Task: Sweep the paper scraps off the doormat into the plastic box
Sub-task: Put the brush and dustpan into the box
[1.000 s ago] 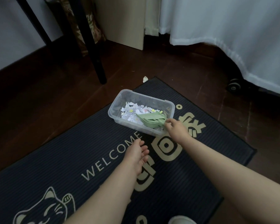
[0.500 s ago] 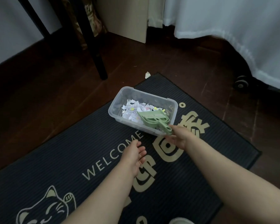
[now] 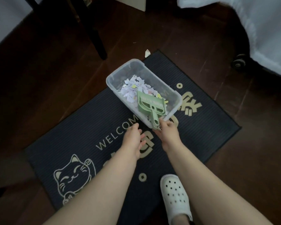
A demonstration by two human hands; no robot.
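A white clog [image 3: 175,198] stands on the doormat [image 3: 81,127]. The left hand [image 3: 131,138] hovers with fingers loosely spread. The right hand [image 3: 168,132] grips the near corner of the plastic box [image 3: 120,70], which holds the paper scraps [image 3: 133,90] and a green dustpan [image 3: 151,103]. One stray scrap [image 3: 147,52] lies on the floor beyond the mat, near a chair leg [image 3: 97,38].

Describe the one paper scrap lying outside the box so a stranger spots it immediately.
Find the dark WELCOME doormat and follow it to its far corner, beyond the clear plastic box. There, at the mat's edge on the wooden floor, lies a small pale scrap. It is alone; all other scraps are heaped inside the box.
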